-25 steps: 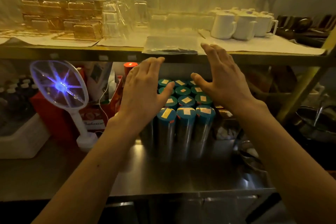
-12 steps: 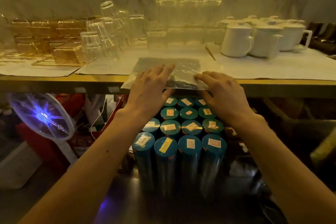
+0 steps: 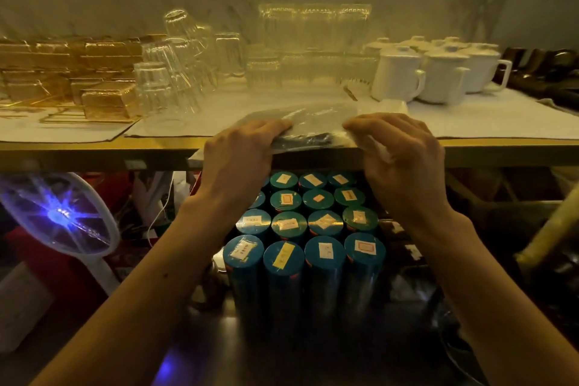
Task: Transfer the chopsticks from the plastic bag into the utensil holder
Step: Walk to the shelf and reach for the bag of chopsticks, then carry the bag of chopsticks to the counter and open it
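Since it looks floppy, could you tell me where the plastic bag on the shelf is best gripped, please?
By its two near corners, from the front: the plastic bag lies flat with its near edge overhanging the shelf, so thumbs can likely slip underneath. The left hand and right hand grip there.

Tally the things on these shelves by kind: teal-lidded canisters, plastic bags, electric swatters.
Teal-lidded cylindrical canisters: 15 showing; the left hand may hide more
Clear plastic bag: 1
Glowing white electric swatter: 1
Total: 17
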The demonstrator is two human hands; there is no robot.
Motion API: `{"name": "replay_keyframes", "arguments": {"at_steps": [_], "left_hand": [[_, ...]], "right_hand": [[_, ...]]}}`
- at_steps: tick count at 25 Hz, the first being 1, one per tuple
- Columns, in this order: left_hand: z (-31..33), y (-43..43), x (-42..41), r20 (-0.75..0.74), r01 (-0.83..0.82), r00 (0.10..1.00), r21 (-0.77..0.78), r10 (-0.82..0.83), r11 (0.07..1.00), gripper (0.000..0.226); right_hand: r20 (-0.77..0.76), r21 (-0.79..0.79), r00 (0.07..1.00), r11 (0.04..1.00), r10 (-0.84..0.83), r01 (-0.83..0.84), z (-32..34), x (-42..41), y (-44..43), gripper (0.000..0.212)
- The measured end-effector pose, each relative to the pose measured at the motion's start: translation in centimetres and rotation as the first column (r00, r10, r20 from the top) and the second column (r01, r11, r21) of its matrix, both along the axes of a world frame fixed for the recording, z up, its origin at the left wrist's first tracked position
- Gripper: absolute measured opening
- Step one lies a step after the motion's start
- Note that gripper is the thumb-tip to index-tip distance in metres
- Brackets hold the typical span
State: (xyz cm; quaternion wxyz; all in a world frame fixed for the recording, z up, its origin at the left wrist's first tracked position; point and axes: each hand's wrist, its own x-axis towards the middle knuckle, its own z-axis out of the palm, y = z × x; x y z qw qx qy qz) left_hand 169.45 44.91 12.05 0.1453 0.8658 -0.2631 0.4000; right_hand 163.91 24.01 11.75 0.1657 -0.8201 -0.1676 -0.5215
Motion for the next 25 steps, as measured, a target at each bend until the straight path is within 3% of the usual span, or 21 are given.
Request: {"name": "replay_keyframes", "arguments": {"at_steps": [2,5,8,13,16,18,21,25], "left_hand": [[0.1,0.7,-1.0,0.028,0.037,0.999,-0.042,-0.036,0.998,0.039],[0.4,3.0,-2.8,0.025,0.110,0.994,-0.132,-0.107,0.985,0.034],[0.7,5.6,-5.1,-0.015,0.226,0.971,-0.260,-0.238,0.939,0.023],[1.5,7.1,-10.1,-0.137,0.377,0.856,-0.496,-0.499,0.782,0.004],[0.9,6.5,-13.2,-0.206,0.456,0.670,-0.644,-0.714,0.614,0.013],[-0.6,5.4,-14.2,-0.263,0.445,0.500,-0.739,-0.825,0.506,0.005],[-3.1,2.4,-16.7,-0.261,0.364,0.222,-0.872,-0.939,0.328,0.020],[-5.7,-2.8,-22.2,-0.298,0.243,-0.041,-0.929,-0.954,0.280,0.023]], "right_hand": [[0.097,0.106,0.995,0.994,0.027,-0.037,0.2,-1.3,0.7,0.020],[0.141,0.371,0.989,0.928,-0.049,-0.007,0.3,-3.9,2.1,0.042],[-0.033,0.621,0.998,0.782,-0.049,0.059,-0.1,-6.2,4.1,0.065],[-0.270,0.720,0.929,0.694,0.252,0.021,-1.8,-10.2,7.4,0.081],[-0.275,0.766,0.890,0.643,0.364,-0.026,-1.9,-14.1,7.6,0.058],[-0.287,0.774,0.890,0.633,0.354,-0.003,-2.3,-17.0,7.2,0.038],[-0.291,0.786,0.916,0.615,0.276,0.064,-3.5,-22.1,6.0,0.029],[-0.281,0.827,0.949,0.537,0.143,0.164,-5.5,-30.4,3.5,0.030]]}}
